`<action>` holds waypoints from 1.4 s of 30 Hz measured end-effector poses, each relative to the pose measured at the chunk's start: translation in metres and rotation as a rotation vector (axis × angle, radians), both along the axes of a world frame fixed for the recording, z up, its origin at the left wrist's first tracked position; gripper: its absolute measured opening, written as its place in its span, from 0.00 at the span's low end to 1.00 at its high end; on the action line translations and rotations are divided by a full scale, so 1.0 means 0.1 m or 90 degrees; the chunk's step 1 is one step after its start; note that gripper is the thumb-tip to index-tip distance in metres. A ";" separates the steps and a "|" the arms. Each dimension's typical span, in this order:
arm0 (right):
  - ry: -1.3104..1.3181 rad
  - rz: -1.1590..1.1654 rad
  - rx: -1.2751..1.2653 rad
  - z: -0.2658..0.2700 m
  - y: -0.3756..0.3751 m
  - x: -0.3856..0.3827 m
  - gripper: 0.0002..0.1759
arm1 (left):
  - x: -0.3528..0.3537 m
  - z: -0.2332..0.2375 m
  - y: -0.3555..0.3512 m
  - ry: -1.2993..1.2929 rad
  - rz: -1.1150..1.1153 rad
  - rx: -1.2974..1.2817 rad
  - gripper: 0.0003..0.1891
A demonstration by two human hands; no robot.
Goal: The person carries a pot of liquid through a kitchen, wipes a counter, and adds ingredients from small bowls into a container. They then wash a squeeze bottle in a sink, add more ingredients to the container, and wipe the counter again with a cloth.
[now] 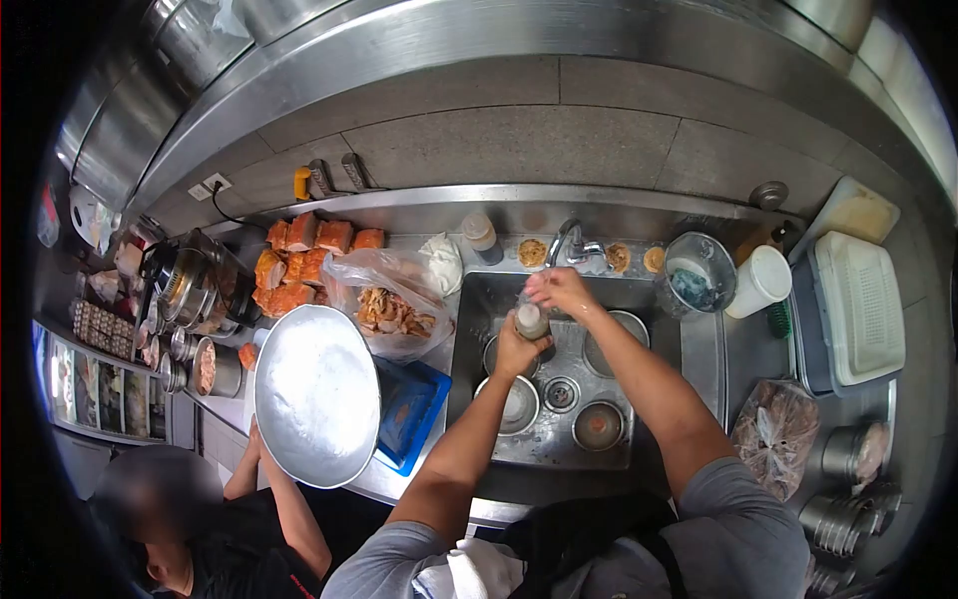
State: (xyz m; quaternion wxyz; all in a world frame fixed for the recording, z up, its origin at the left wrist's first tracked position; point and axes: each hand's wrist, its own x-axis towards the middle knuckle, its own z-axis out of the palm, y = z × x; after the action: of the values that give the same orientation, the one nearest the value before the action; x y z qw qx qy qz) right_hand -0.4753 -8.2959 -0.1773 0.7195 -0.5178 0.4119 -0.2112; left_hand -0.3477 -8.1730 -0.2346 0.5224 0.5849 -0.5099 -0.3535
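Observation:
Over the sink (pixel 634 464), my left hand (pixel 519 347) is wrapped round an upright bottle (pixel 531 319) with a pale top. My right hand (pixel 562 291) is just above the bottle, near the faucet (pixel 571 236), its fingers drawn together; what they hold, if anything, is too small to name. Below my hands, a pale round bowl (pixel 519 406) and a small metal bowl (pixel 599 426) lie in the sink. Another round vessel (pixel 617 342) is partly hidden behind my right forearm.
At the left, a co-worker (pixel 284 499) is beside a large metal bowl (pixel 317 399). Orange-red meat (pixel 289 270), a bag of shredded food (pixel 389 311) and a blue tray (pixel 424 399) stand nearby. A clear container (pixel 696 275) and white tub (pixel 763 280) are at the right.

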 end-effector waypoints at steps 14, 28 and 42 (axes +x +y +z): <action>0.028 -0.270 -0.007 -0.48 -0.54 -1.04 0.37 | 0.07 0.40 0.52 -0.094 0.005 0.026 0.35; 0.337 -0.253 -0.653 0.22 -0.32 1.42 0.50 | 0.39 0.77 2.77 -0.125 0.058 0.067 0.32; 0.207 -0.111 -0.655 0.33 0.75 0.63 0.38 | 0.80 1.10 3.56 -0.066 0.038 -0.098 0.35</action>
State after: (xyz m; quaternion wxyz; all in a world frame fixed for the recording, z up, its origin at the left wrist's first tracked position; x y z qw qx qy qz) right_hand -0.4121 -8.2207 -0.1445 0.2802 -0.7930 0.4026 -0.3613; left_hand -0.2674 -7.8173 -0.1243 0.5491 0.5753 -0.5444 -0.2666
